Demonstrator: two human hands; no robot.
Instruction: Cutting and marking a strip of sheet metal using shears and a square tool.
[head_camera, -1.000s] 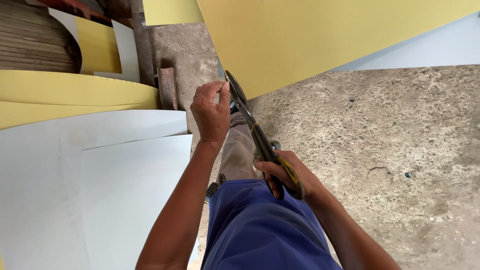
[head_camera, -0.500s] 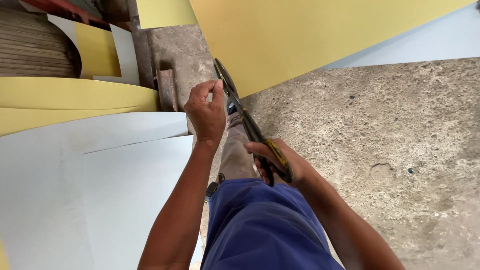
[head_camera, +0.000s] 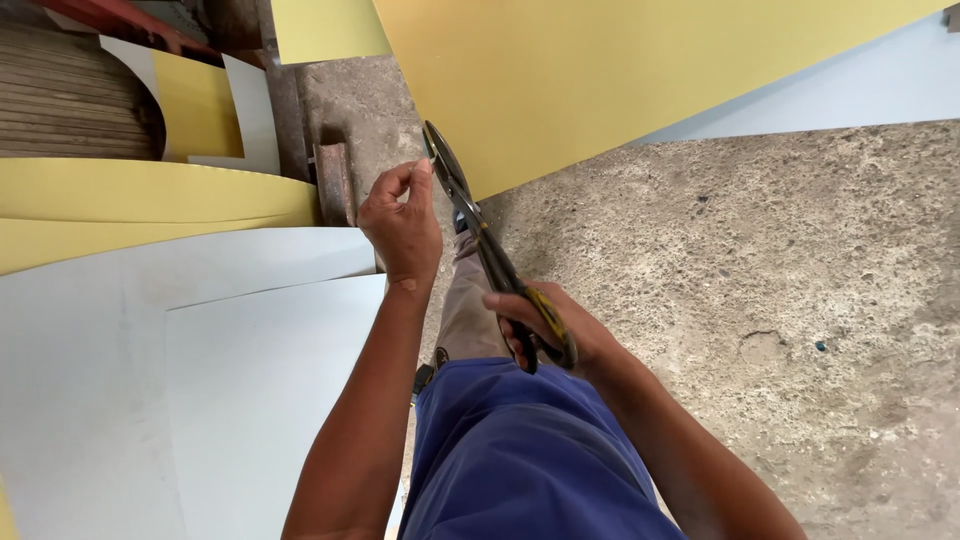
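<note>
Here, long metal shears (head_camera: 480, 235) are gripped by the right hand (head_camera: 555, 330) at their yellow-taped handles, blades set at the lower edge of the big yellow sheet (head_camera: 620, 80); something small, too tiny to tell, is pinched by the left hand (head_camera: 402, 222) just beside the blades, above the concrete floor (head_camera: 760, 300)

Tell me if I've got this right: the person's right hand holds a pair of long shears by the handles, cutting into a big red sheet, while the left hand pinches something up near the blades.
Not quite: the sheet is yellow, not red, as the head view shows. The rest holds: the right hand grips the long shears by the handles, blades at the sheet's edge, while the left hand pinches something small near the blades.
</note>
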